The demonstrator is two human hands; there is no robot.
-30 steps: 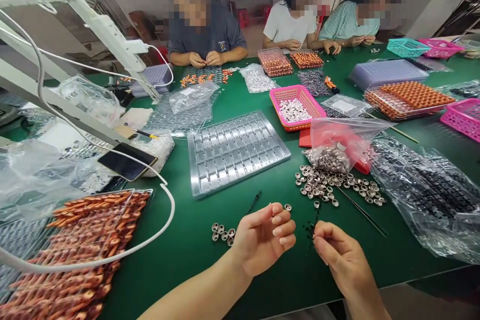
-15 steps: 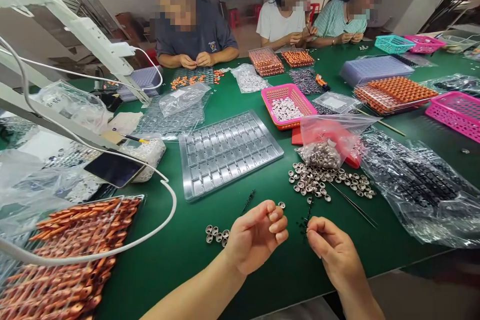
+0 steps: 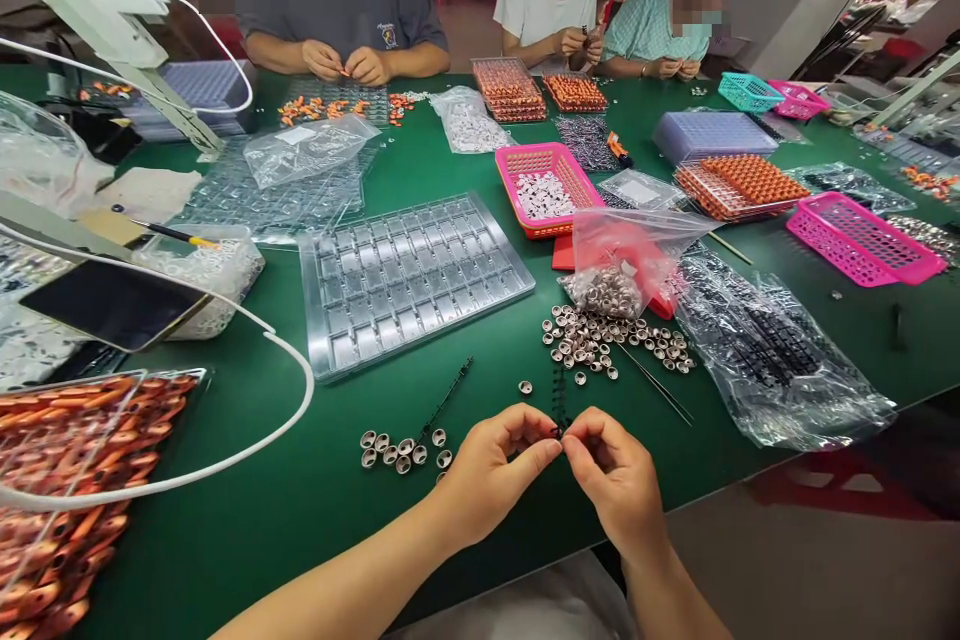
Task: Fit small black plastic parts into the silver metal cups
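Note:
My left hand [image 3: 499,465] and my right hand [image 3: 611,475] meet near the table's front edge, fingertips pinched together. Between them stands a thin black plastic strip with small side prongs [image 3: 559,392], its lower end hidden in the fingers. Both hands grip that end. To the left lies a second black strip [image 3: 448,395] beside several small silver metal cups [image 3: 403,455]. One loose cup [image 3: 525,387] rests just beyond my left hand. A larger heap of the same cups [image 3: 592,335] spreads behind the hands, with metal tweezers [image 3: 660,385] at its right side.
A clear compartment tray [image 3: 420,275] lies left of the heap. Behind it are a pink basket of white pieces [image 3: 544,190] and a bag of cups [image 3: 611,288]. Bagged black strips [image 3: 780,350] lie right. A white cable [image 3: 300,410] loops at left. Co-workers sit opposite.
My left hand has come right to meet my right hand, and both now pinch the black strip. The strip stands more upright. The camera view has shifted.

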